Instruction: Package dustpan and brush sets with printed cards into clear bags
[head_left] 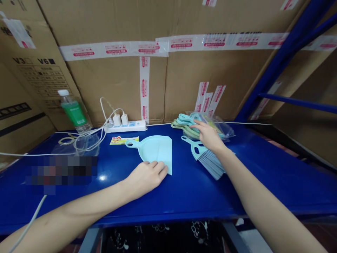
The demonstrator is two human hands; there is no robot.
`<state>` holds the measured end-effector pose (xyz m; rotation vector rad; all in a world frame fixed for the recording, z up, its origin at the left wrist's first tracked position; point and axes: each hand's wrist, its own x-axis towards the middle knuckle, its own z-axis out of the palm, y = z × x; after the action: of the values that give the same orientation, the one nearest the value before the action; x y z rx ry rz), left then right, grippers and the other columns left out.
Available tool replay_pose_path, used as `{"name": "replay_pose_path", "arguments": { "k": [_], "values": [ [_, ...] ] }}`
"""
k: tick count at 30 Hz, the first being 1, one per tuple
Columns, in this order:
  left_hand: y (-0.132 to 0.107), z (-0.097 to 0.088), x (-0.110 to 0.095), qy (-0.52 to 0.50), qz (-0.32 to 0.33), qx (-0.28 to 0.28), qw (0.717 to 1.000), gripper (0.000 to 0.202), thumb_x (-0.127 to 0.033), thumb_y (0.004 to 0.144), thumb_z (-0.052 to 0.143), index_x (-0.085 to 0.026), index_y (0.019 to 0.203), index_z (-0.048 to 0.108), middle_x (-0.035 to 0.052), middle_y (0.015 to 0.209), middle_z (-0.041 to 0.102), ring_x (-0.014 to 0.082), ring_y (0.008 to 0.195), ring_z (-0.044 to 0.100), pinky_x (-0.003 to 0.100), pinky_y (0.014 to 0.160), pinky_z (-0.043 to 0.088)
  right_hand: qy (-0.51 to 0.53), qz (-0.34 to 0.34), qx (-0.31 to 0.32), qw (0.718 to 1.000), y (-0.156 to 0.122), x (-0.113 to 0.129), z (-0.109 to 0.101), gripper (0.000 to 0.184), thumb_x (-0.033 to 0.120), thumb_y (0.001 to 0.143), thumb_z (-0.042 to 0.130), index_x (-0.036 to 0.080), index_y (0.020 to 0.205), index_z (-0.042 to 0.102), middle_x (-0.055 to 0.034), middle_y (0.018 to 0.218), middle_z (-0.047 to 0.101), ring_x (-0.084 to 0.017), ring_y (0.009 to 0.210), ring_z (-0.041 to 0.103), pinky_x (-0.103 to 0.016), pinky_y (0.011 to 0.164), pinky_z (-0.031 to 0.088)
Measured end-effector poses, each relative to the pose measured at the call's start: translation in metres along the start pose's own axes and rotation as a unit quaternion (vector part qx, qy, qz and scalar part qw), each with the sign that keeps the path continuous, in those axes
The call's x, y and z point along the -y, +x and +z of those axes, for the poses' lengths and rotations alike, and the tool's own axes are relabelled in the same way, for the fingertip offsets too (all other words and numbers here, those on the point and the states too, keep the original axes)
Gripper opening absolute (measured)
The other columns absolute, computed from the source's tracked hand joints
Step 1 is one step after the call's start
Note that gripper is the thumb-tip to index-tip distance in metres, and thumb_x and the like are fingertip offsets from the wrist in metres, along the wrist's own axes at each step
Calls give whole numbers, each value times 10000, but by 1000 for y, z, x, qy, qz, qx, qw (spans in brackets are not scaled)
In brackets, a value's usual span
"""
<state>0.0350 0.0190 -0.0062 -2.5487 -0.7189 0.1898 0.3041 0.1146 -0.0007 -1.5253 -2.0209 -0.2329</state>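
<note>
A light blue dustpan (pixel 155 147) lies flat on the blue table, its looped handle pointing left. My left hand (pixel 147 177) is closed over its near edge, fingers bent onto the pan. Farther back on the right, my right hand (pixel 209 135) reaches onto a pile of light blue and green dustpans (pixel 188 121), partly in a clear plastic bag (pixel 223 128). The fingers of that hand are stretched out and rest on the light blue top piece; its thumb side is hidden. Below it lies a light blue hand brush (pixel 210 161) with grey bristles, partly covered by my right forearm.
A white power strip (pixel 134 125) with plugs and loose cables stands at the back, near a green-labelled bottle (pixel 75 112). A colourful paper strip (pixel 123 140) lies beside the dustpan handle. Cardboard (pixel 113 80) walls the back; a blue metal frame (pixel 279 59) rises at right.
</note>
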Motion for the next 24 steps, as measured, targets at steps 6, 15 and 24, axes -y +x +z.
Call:
{"name": "replay_pose_path", "arguments": {
  "k": [6, 15, 24],
  "values": [
    [0, -2, 0, -2, -3, 16, 1000, 261, -54, 902, 409, -112, 1125, 533, 70, 901, 609, 170, 718, 626, 277, 563, 523, 45, -21, -11, 999, 1, -3, 4, 539, -64, 627, 357, 183, 954, 708, -87, 1248, 616, -262, 1153, 570, -440, 1001, 434],
    [0, -3, 0, -8, -6, 21, 1000, 247, -54, 892, 432, -128, 1104, 535, 66, 917, 602, 165, 723, 624, 269, 572, 519, 4, -90, -44, 995, -2, -5, 9, 439, 49, 768, 392, 220, 1066, 666, -120, 1244, 591, -289, 1151, 558, -503, 947, 466],
    [0, -2, 0, -17, -9, 5, 1000, 244, -40, 888, 413, -133, 1074, 541, 64, 900, 592, 162, 735, 623, 260, 577, 522, -65, -113, -25, 991, -5, 8, 3, 137, 234, 793, 540, 219, 848, 665, -130, 1340, 477, -345, 1162, 515, -557, 928, 444]
  ]
}}
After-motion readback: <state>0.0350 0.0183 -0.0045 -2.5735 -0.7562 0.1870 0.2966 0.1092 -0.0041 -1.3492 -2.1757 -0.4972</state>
